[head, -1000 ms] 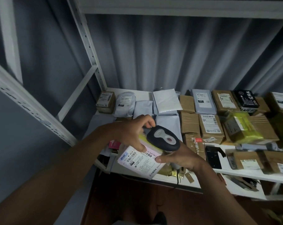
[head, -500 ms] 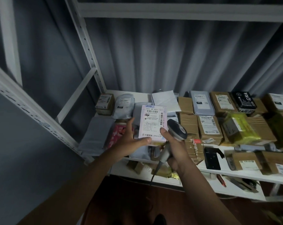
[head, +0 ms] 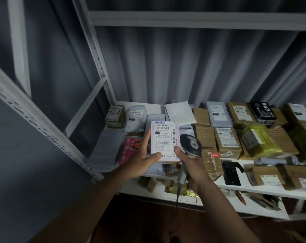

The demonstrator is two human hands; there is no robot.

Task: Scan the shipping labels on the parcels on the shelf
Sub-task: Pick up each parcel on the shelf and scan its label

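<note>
Above the shelf's (head: 245, 187) front edge, the left hand (head: 145, 160) grips a small labelled parcel (head: 165, 143) upright, long axis vertical, while the right hand (head: 189, 165) holds the scanner (head: 190, 146) just beside its right edge.

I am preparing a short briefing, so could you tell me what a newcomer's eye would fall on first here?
First, the small white-labelled parcel held up at centre in the left hand, with the right hand gripping a dark scanner beside it. Next, the bright yellow-wrapped parcel among brown boxes on the shelf at right.
</note>
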